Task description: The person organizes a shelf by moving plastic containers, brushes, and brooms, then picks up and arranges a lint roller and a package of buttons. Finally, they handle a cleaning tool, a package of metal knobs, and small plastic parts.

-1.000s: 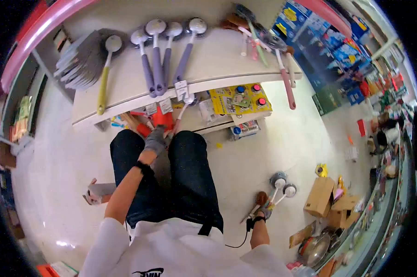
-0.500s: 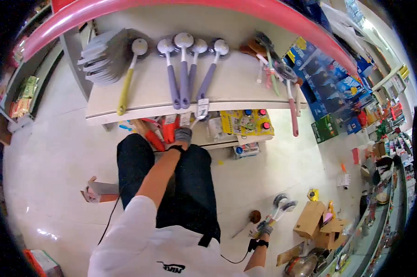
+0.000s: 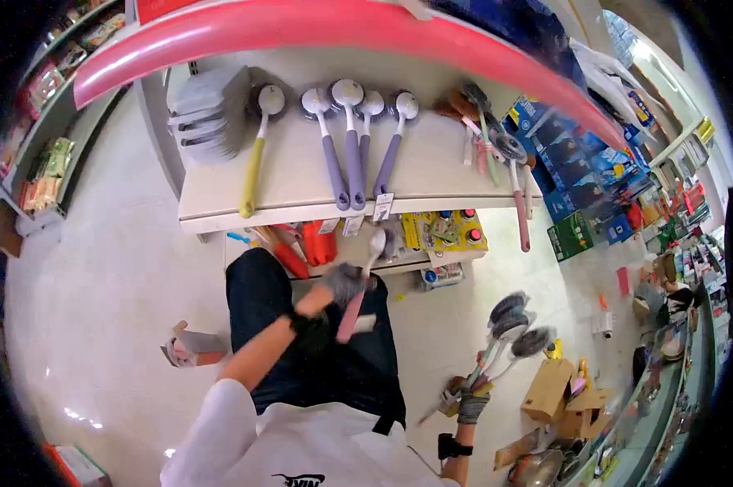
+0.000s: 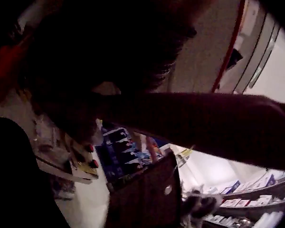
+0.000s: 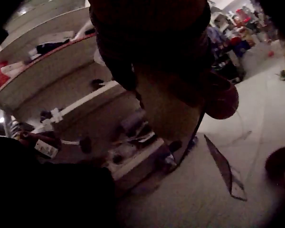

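Observation:
In the head view, the left hand point(image 3: 343, 284) grips a brush with a pink handle point(image 3: 350, 318) and a white head, above the person's knees and in front of the lower shelf. Low on the right side, the gloved right hand point(image 3: 473, 404) holds a bunch of several brushes point(image 3: 510, 323) by their handles, with round dark-bristled heads pointing up. On the upper shelf lie several purple-handled brushes point(image 3: 354, 166) and one yellow-handled brush point(image 3: 253, 174). Both wrist views are dark, and what the fingers hold is unclear there.
Red items point(image 3: 319, 243) and yellow packs point(image 3: 419, 231) sit on the lower shelf point(image 3: 399, 266). Grey stacked pieces point(image 3: 208, 114) stand at the upper shelf's left. Pink-handled brushes point(image 3: 519, 207) overhang its right end. Cardboard boxes point(image 3: 549, 390) are on the floor at right.
The left hand has drawn back from the lower shelf towards the knees with the pink-handled brush. The right hand's bunch of brushes has risen and looks larger.

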`<move>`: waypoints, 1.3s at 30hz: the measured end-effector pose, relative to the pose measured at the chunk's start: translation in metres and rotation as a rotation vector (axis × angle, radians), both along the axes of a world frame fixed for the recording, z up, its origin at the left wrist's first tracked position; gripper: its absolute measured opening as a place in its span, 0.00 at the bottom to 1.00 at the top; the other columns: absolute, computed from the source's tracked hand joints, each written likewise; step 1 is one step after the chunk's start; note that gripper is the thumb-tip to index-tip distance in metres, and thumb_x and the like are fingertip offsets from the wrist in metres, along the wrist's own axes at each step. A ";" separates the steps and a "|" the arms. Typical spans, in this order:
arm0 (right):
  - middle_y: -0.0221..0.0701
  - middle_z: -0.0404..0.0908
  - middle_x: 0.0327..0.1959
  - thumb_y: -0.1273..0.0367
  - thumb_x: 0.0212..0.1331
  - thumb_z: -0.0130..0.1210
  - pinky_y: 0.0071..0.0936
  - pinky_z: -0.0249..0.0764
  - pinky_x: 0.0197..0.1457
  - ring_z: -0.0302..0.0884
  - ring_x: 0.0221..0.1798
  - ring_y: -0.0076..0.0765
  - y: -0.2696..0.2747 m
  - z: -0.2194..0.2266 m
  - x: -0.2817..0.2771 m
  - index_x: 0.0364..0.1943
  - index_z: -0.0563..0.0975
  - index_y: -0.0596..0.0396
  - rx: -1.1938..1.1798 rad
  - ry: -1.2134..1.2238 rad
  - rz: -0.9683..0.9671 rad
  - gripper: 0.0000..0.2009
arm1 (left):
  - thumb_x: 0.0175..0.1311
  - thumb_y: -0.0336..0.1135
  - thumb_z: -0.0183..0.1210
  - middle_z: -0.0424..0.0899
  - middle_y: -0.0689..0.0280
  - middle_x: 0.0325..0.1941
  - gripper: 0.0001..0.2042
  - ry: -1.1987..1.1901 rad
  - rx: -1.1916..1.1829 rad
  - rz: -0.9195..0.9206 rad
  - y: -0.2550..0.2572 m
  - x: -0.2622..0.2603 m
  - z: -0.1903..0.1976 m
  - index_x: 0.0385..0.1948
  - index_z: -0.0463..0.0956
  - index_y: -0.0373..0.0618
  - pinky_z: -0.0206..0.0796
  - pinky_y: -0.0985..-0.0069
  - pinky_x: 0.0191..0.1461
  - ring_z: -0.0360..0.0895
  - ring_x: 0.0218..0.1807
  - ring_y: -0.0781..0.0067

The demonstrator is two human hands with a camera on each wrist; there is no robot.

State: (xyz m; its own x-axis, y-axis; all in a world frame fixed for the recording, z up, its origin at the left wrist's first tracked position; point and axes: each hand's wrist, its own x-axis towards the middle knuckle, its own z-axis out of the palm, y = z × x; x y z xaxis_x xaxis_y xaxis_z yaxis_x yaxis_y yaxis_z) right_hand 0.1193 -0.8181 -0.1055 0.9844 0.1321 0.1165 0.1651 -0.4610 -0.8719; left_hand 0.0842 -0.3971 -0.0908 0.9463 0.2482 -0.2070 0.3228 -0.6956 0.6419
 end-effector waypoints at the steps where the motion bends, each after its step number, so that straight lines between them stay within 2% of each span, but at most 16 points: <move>1: 0.28 0.72 0.21 0.68 0.45 0.56 0.23 0.69 0.25 0.69 0.22 0.24 0.014 0.024 0.000 0.27 0.68 0.57 0.057 0.045 0.091 0.10 | 0.56 0.38 0.47 0.76 0.63 0.19 0.11 -0.197 -0.259 0.108 -0.015 -0.045 0.042 0.20 0.73 0.42 0.65 0.71 0.26 0.73 0.23 0.65; 5: 0.31 0.75 0.24 0.68 0.46 0.56 0.23 0.72 0.28 0.72 0.25 0.25 0.061 0.067 0.012 0.33 0.70 0.59 0.295 0.427 0.375 0.12 | 0.55 0.37 0.52 0.74 0.68 0.20 0.09 0.029 -0.978 0.264 -0.043 -0.141 0.090 0.28 0.71 0.40 0.63 0.77 0.26 0.70 0.21 0.73; 7: 0.30 0.75 0.25 0.67 0.47 0.56 0.23 0.72 0.29 0.73 0.26 0.25 0.121 0.127 -0.002 0.35 0.69 0.59 0.451 0.446 0.546 0.14 | 0.54 0.38 0.52 0.74 0.66 0.21 0.11 0.133 -0.839 0.231 -0.037 -0.166 0.153 0.32 0.70 0.39 0.64 0.77 0.26 0.70 0.21 0.73; 9: 0.29 0.75 0.26 0.66 0.46 0.57 0.23 0.73 0.29 0.74 0.26 0.24 0.167 0.150 0.004 0.37 0.70 0.59 0.304 0.436 0.627 0.15 | 0.50 0.35 0.56 0.74 0.65 0.19 0.10 -0.193 -0.769 0.210 -0.025 -0.194 0.147 0.29 0.68 0.39 0.64 0.80 0.21 0.70 0.18 0.76; 11: 0.27 0.74 0.26 0.66 0.44 0.58 0.22 0.72 0.28 0.74 0.26 0.22 0.219 0.183 0.002 0.37 0.70 0.59 0.082 0.165 0.773 0.17 | 0.46 0.34 0.58 0.73 0.64 0.19 0.12 -0.250 -0.495 0.356 -0.006 -0.205 0.162 0.29 0.68 0.39 0.64 0.77 0.24 0.70 0.20 0.73; 12: 0.27 0.74 0.25 0.66 0.44 0.58 0.21 0.72 0.29 0.73 0.26 0.22 0.243 0.195 0.001 0.37 0.70 0.58 0.144 0.262 0.800 0.17 | 0.45 0.36 0.59 0.72 0.63 0.19 0.14 -0.402 -0.238 0.354 0.008 -0.208 0.155 0.31 0.68 0.38 0.64 0.74 0.29 0.70 0.23 0.70; 13: 0.26 0.74 0.25 0.65 0.44 0.58 0.20 0.72 0.29 0.73 0.26 0.21 0.265 0.205 -0.001 0.37 0.70 0.58 0.203 0.353 0.829 0.17 | 0.46 0.36 0.59 0.72 0.63 0.19 0.14 -0.188 -0.602 0.510 0.022 -0.204 0.167 0.32 0.69 0.38 0.64 0.74 0.30 0.70 0.23 0.69; 14: 0.26 0.74 0.25 0.65 0.44 0.58 0.20 0.71 0.30 0.72 0.27 0.21 0.286 0.206 0.000 0.38 0.70 0.58 0.270 0.268 0.850 0.17 | 0.47 0.35 0.59 0.73 0.63 0.20 0.13 -0.316 -0.580 0.530 0.028 -0.194 0.200 0.32 0.69 0.38 0.64 0.73 0.30 0.69 0.23 0.69; 15: 0.26 0.73 0.25 0.64 0.44 0.59 0.19 0.71 0.30 0.72 0.27 0.20 0.307 0.204 0.004 0.38 0.70 0.58 0.332 0.179 0.872 0.18 | 0.49 0.34 0.56 0.73 0.62 0.20 0.11 -0.534 -0.294 0.466 0.053 -0.179 0.182 0.30 0.69 0.38 0.64 0.73 0.28 0.70 0.22 0.70; 19: 0.30 0.74 0.29 0.64 0.41 0.61 0.23 0.70 0.35 0.71 0.32 0.24 0.393 0.209 0.021 0.38 0.69 0.60 0.270 0.330 0.883 0.21 | 0.51 0.44 0.52 0.74 0.53 0.17 0.16 -0.613 0.088 0.537 0.132 -0.107 0.189 0.22 0.72 0.37 0.63 0.67 0.28 0.72 0.22 0.54; 22: 0.39 0.74 0.32 0.62 0.42 0.58 0.29 0.68 0.41 0.72 0.36 0.34 0.470 0.189 0.049 0.44 0.66 0.59 0.088 0.007 0.729 0.24 | 0.48 0.52 0.50 0.76 0.49 0.26 0.20 -0.397 0.217 0.616 0.176 -0.048 0.195 0.27 0.75 0.41 0.63 0.63 0.39 0.73 0.35 0.51; 23: 0.42 0.74 0.33 0.60 0.44 0.56 0.31 0.67 0.42 0.72 0.37 0.38 0.494 0.177 0.063 0.47 0.66 0.56 0.032 -0.100 0.619 0.25 | 0.51 0.52 0.48 0.75 0.48 0.27 0.21 -0.240 0.319 0.483 0.193 -0.025 0.199 0.28 0.74 0.38 0.64 0.63 0.35 0.74 0.32 0.52; 26: 0.45 0.73 0.34 0.57 0.47 0.50 0.34 0.66 0.44 0.71 0.38 0.45 0.516 0.192 0.076 0.51 0.64 0.45 -0.397 -0.127 0.757 0.24 | 0.49 0.50 0.50 0.76 0.48 0.30 0.20 -0.078 0.470 0.511 0.190 -0.006 0.199 0.30 0.74 0.39 0.65 0.64 0.37 0.74 0.36 0.52; 29: 0.48 0.72 0.35 0.54 0.49 0.45 0.35 0.65 0.47 0.70 0.41 0.49 0.516 0.198 0.079 0.52 0.63 0.35 -0.342 -0.066 0.895 0.22 | 0.47 0.51 0.52 0.76 0.49 0.32 0.21 -0.080 0.476 0.657 0.188 0.001 0.188 0.32 0.74 0.40 0.65 0.63 0.38 0.74 0.37 0.52; 34: 0.50 0.67 0.43 0.66 0.46 0.50 0.36 0.65 0.47 0.67 0.46 0.50 0.520 0.196 0.067 0.52 0.57 0.60 -0.220 -0.132 0.614 0.27 | 0.47 0.52 0.51 0.77 0.51 0.32 0.22 -0.054 0.574 0.679 0.193 0.009 0.187 0.33 0.75 0.40 0.66 0.65 0.40 0.75 0.37 0.54; 39: 0.42 0.75 0.32 0.65 0.48 0.51 0.28 0.69 0.39 0.74 0.35 0.37 0.550 0.159 0.088 0.47 0.65 0.56 0.050 -0.239 0.676 0.20 | 0.48 0.47 0.53 0.75 0.49 0.36 0.23 -0.150 0.533 0.670 0.186 -0.006 0.193 0.41 0.68 0.39 0.65 0.65 0.41 0.73 0.40 0.55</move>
